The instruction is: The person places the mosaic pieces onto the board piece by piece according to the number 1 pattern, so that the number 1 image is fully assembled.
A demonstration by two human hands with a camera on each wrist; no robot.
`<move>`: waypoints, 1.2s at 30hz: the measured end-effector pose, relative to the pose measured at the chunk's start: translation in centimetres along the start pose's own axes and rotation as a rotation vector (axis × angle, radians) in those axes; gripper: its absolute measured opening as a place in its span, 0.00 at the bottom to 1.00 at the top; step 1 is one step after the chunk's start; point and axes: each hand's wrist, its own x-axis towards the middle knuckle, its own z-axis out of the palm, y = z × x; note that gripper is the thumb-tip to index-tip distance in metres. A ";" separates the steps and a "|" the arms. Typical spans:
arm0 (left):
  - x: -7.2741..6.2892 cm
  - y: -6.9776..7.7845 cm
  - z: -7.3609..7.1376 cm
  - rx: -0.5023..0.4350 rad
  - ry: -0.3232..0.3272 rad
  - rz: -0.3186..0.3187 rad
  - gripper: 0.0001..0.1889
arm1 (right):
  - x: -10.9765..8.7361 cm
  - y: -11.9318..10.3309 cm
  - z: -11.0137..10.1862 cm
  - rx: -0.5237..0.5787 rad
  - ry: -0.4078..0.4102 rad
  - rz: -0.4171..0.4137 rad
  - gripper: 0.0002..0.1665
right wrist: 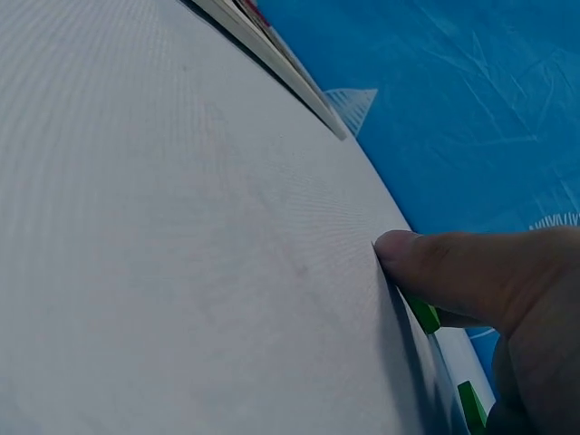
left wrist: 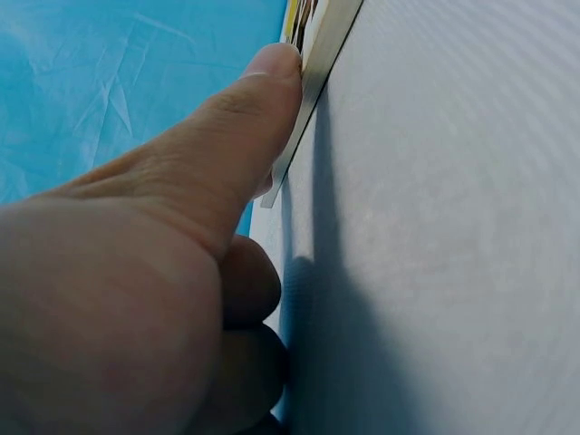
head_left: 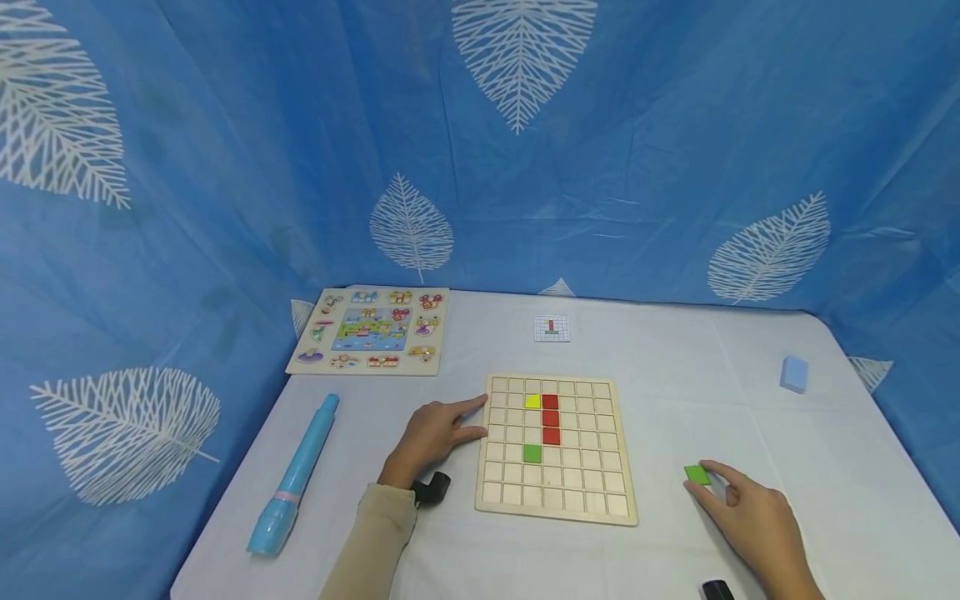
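A wooden grid board [head_left: 555, 497] lies mid-table, bearing a yellow piece [head_left: 533, 402], a column of red squares [head_left: 551, 418] and a green square [head_left: 532, 454]. At the board's left edge, my left hand [head_left: 431, 435] touches the rim with thumb and index finger extended; the left wrist view shows its other fingers curled. To the right of the board, my right hand [head_left: 757, 512] pinches a green square tile [head_left: 697, 475] between thumb and index finger, close to the tabletop. Another green piece [right wrist: 471, 408] shows beneath that hand in the right wrist view; the head view hides it.
Behind the board lies a small pattern card [head_left: 552, 328]. A wooden picture puzzle [head_left: 442, 333] is at the back left, with a light-blue microphone-shaped object [head_left: 300, 467] nearer me. A blue block [head_left: 794, 374] sits far right. Blue leaf-print cloth [head_left: 600, 208] hangs behind.
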 end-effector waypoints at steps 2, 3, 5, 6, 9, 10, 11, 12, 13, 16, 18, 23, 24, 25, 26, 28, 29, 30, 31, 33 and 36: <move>0.0 -0.1 0.0 0.004 0.003 0.001 0.33 | 0.0 0.0 0.1 -0.002 0.007 0.004 0.28; 0.0 -0.1 0.0 0.004 0.004 0.002 0.33 | 0.0 0.0 0.1 -0.003 0.010 0.005 0.27; 0.0 -0.1 0.1 0.004 0.005 0.002 0.33 | 0.1 0.0 0.2 -0.006 0.013 -0.001 0.28; 0.1 -0.1 0.1 0.002 0.005 0.002 0.33 | 0.1 0.0 0.2 -0.006 0.017 -0.005 0.28; 0.0 -0.1 0.1 -0.002 0.001 -0.003 0.33 | 0.0 -0.1 0.3 -0.002 0.027 -0.029 0.28; 0.1 -0.1 0.1 -0.003 -0.003 -0.005 0.33 | 0.0 -0.2 0.3 0.000 0.032 -0.039 0.28; 0.1 -0.1 0.1 -0.003 -0.006 -0.008 0.33 | 0.0 -0.2 0.3 0.005 0.035 -0.045 0.28; 0.1 0.0 0.1 -0.002 -0.010 -0.011 0.34 | 0.0 -0.4 0.3 0.005 0.044 -0.055 0.28; 0.1 0.0 0.1 -0.002 -0.012 -0.014 0.34 | 0.0 -0.5 0.3 0.008 0.047 -0.062 0.28; 0.1 0.0 0.0 0.002 -0.013 -0.018 0.33 | 0.0 -1.0 0.2 0.014 0.062 -0.079 0.28; 0.1 0.0 0.0 0.006 -0.012 -0.020 0.33 | 0.1 -1.2 0.2 0.012 0.073 -0.095 0.27; 0.0 0.1 0.0 -0.002 -0.021 -0.029 0.33 | 0.1 -1.6 0.2 0.021 0.107 -0.132 0.26; 0.0 0.1 0.0 -0.002 -0.023 -0.031 0.33 | 0.1 -1.6 0.2 0.025 0.115 -0.141 0.26; 0.0 0.1 0.0 -0.006 -0.024 -0.032 0.33 | 0.1 -1.7 0.2 0.029 0.125 -0.154 0.25; -0.1 0.1 0.0 -0.008 -0.023 -0.032 0.34 | 0.1 -1.8 0.3 0.032 0.132 -0.167 0.25; -0.1 0.1 0.0 -0.007 -0.020 -0.034 0.34 | 0.2 -2.1 0.4 0.040 0.147 -0.195 0.24; -0.1 0.1 0.0 -0.006 -0.018 -0.033 0.34 | 0.2 -2.2 0.5 0.042 0.152 -0.207 0.24; -0.1 0.1 0.0 -0.007 -0.013 -0.032 0.34 | 0.3 -2.4 0.5 0.042 0.153 -0.215 0.24; -0.1 0.1 0.0 -0.008 -0.009 -0.030 0.34 | 0.3 -2.6 0.5 0.044 0.152 -0.222 0.24; -0.1 0.1 0.0 -0.004 -0.007 -0.029 0.34 | 0.4 -3.0 0.5 0.047 0.145 -0.229 0.24; 0.0 0.1 0.0 0.001 -0.004 -0.020 0.34 | 0.4 -3.5 0.4 0.045 0.136 -0.228 0.24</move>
